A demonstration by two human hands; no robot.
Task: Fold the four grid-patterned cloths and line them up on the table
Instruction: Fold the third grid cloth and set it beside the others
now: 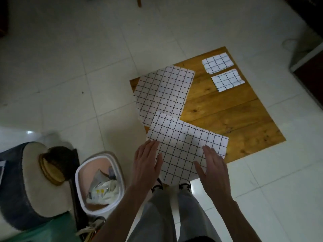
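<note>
Two small folded grid cloths lie side by side at the far right of the wooden table (227,116): one (217,63) behind, one (227,80) in front. A large unfolded grid cloth (164,91) drapes over the table's left edge. A second large grid cloth (183,147) lies at the near corner, overlapping it and hanging off the front edge. My left hand (146,163) lies flat with straight fingers on this cloth's left edge. My right hand (215,170) lies flat on its right part.
A white bin (120,165) with crumpled packaging stands on the tiled floor left of my legs. Further left sits a grey and cream stool (22,186) with a wooden-handled brush on it. Dark furniture lines the right edge.
</note>
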